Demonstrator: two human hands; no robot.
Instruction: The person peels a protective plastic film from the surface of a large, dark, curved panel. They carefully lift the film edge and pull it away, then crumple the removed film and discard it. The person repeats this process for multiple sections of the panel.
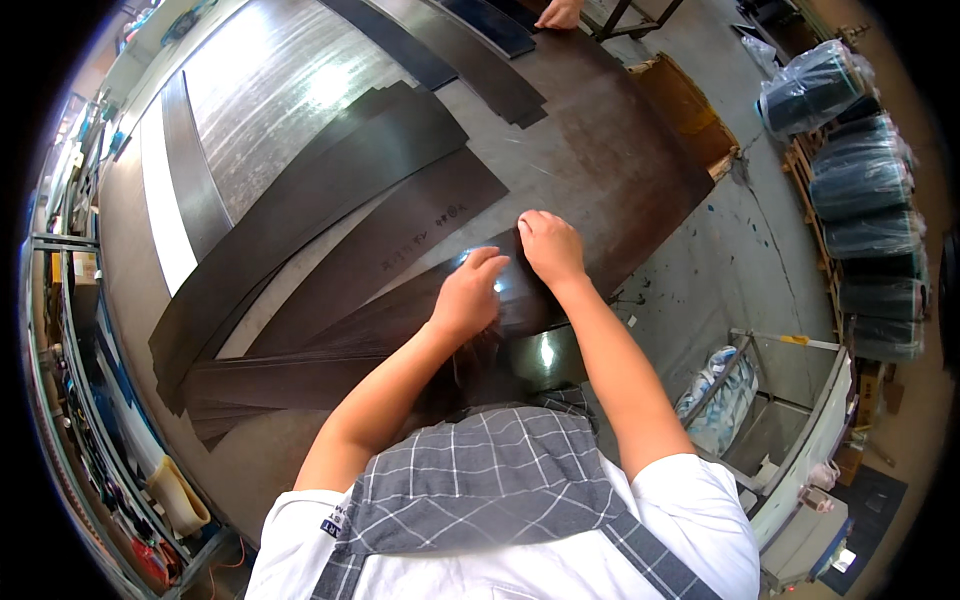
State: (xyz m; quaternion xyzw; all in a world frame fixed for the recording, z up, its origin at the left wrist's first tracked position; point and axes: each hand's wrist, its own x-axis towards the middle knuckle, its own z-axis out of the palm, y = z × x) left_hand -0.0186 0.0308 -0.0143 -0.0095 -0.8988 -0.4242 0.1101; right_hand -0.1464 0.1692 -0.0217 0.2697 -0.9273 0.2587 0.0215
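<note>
My right hand [551, 246] has its fingers curled at the end of a glossy dark strip [525, 297] near the front of the table, gripping its edge. Beside it, my left hand [468, 299] hovers over the same strip, fingers bent together and slightly blurred; whatever they hold is hidden. To the left, a fanned stack of long dark brown strips [290, 382] runs under my left forearm. Beyond it lies a single brown strip [400, 235] with handwriting on it. Farther back, more overlapping dark strips [330, 185] curve across the table.
The large brown table [640, 130] ends at a corner on the right. Another person's hand [560, 14] rests at its far edge. A cardboard box [690, 110] stands past that edge. Plastic-wrapped dark rolls [865, 175] lie on a pallet at right; a crowded rack [75, 300] stands left.
</note>
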